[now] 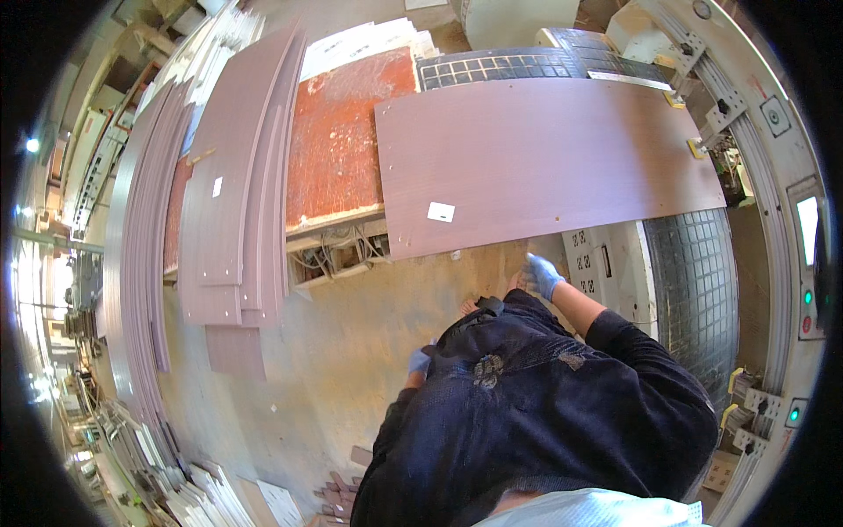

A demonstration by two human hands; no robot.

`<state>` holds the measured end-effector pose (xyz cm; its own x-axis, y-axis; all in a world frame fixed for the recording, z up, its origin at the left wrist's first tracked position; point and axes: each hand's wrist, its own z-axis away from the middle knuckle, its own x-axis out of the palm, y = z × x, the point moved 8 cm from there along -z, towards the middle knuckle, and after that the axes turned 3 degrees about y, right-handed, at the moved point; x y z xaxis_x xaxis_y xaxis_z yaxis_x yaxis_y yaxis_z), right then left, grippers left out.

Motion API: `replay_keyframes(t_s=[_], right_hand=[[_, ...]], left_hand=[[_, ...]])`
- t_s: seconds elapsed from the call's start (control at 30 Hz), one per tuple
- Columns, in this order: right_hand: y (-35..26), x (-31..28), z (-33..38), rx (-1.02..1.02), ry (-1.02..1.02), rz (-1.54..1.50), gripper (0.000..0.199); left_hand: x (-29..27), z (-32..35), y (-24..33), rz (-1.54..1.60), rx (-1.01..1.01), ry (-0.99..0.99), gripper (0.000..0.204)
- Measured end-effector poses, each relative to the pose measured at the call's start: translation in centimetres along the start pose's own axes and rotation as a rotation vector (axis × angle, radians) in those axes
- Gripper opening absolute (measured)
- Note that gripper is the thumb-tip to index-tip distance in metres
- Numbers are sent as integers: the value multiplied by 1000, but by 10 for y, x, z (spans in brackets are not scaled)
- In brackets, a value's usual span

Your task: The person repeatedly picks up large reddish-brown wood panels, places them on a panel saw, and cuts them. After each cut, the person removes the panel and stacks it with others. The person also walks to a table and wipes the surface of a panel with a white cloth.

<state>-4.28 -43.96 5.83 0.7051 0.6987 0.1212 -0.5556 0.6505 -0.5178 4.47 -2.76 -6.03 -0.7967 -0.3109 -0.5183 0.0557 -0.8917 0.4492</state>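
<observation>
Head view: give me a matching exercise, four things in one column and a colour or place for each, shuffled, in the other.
Things:
1. Large panel
2. Right hand
3. Worn board
4. Panel stack

Descriptions:
A. Orange-red, left of the large panel
B. Blue glove, just below the large panel's near edge
C. Flat on the machine bed, small white label near its edge
D. Far left, brownish-purple panels overlapping

Pairs: 1-C, 2-B, 3-A, 4-D

left hand [420, 360] mostly hidden behind dark jacket [527, 395], perhaps closed, panel stack [132, 263] blurred at rim
</observation>
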Motion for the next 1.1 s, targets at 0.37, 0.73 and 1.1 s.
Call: replay_keyframes(t_s=[0.37, 0.73, 1.1], right_hand=[[43, -107, -14, 58, 344, -187, 62], [-32, -112, -1, -84, 410, -462, 67], [-86, -183, -15, -218, 467, -839, 33]], left_hand=[[-45, 28, 20, 5, -21, 165, 37], [-167, 59, 158, 203, 252, 737, 52], [-162, 30, 370, -631, 749, 584, 81]])
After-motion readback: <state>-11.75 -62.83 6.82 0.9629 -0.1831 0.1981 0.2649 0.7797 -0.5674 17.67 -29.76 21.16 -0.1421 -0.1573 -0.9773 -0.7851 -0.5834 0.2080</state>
